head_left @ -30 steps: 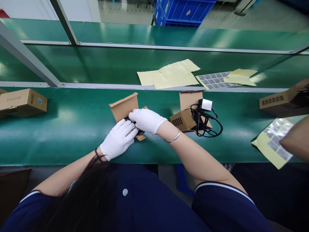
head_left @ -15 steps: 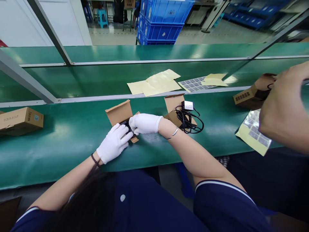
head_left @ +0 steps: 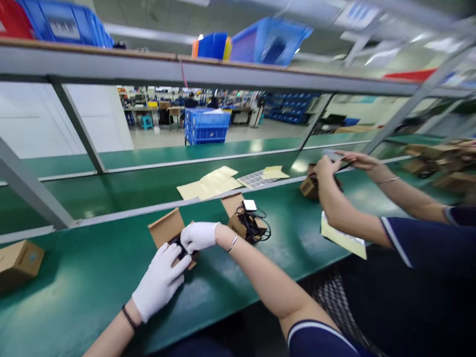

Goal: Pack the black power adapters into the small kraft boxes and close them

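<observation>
An opened brown cardboard box (head_left: 163, 228) stands on the green table, its lid flap raised at the back. Dark contents (head_left: 181, 253) show inside; their kind is mostly hidden by my fingers. My left hand (head_left: 159, 280), white-gloved, lies with fingers stretched out and apart against the box's near left side. Over the box's right side, my right hand (head_left: 199, 237), also gloved, has its fingers curled together and pointing down into the contents. What they pinch is hidden. Right of it, a second open box (head_left: 238, 223) has a coiled black cable (head_left: 255, 228) and a white adapter (head_left: 250, 205) on top.
A closed box (head_left: 20, 265) is at the left. Yellowish sheets (head_left: 211, 183) and a label sheet (head_left: 256, 179) lie behind. On the right, a co-worker's hands (head_left: 334, 161) work above another box (head_left: 308, 187). A shelf (head_left: 148, 67) with bins crosses overhead; metal posts (head_left: 78, 124) rise behind the table.
The camera has tilted up, bringing the overhead shelf and more of the room into view. My hands stay at the same box. The co-worker's arms now show more fully.
</observation>
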A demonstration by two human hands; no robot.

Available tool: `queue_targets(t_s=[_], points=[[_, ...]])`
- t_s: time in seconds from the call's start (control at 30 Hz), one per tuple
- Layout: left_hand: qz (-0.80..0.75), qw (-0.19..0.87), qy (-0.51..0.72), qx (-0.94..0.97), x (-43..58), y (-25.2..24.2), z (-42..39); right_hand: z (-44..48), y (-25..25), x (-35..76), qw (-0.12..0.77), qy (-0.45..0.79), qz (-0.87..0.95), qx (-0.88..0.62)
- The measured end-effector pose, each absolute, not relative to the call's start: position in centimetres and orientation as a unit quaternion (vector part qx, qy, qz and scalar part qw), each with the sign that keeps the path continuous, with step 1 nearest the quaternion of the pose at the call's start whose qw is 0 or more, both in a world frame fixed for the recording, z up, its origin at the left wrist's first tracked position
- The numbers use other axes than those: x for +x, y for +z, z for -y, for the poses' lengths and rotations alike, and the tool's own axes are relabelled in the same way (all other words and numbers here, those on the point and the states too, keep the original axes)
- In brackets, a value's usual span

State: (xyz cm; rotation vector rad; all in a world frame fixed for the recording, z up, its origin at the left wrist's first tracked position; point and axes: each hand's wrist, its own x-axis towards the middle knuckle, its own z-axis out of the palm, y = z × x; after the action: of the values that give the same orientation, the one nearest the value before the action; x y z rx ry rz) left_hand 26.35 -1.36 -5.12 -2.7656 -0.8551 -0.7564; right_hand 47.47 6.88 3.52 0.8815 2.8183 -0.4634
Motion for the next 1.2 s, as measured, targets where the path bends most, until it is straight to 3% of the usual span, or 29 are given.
queue_targets(t_s=[0.27,0.47,0.73,0.97,1.2], points=[[0.332,0.104,-0.305,-0.887,26.7,-10.4,-1.1,-3.7,0.5,46.2,0.017,0.002,-0.887,0.462],[0.367,0.062,-0.314,-0.874,28.2,-9.6,-1.6,-2.7,-0.8,44.9,-0.007,0.002,-0.855,0.518],[0.324,0.035,-0.286,-0.901,28.0,-6.9,-1.8,-1.2,-1.5,43.7,-0.119,-0.094,-0.817,0.556],[0.348,0.025,-0.248,-0.904,27.4,-6.7,-2.3,-2.5,-1.5,49.0,-0.364,-0.186,-0.679,0.609],[0.317,0.005,-0.2,-0.927,26.8,-5.1,-3.1,-4.4,-4.2,48.2,-0.383,-0.435,-0.668,0.468]])
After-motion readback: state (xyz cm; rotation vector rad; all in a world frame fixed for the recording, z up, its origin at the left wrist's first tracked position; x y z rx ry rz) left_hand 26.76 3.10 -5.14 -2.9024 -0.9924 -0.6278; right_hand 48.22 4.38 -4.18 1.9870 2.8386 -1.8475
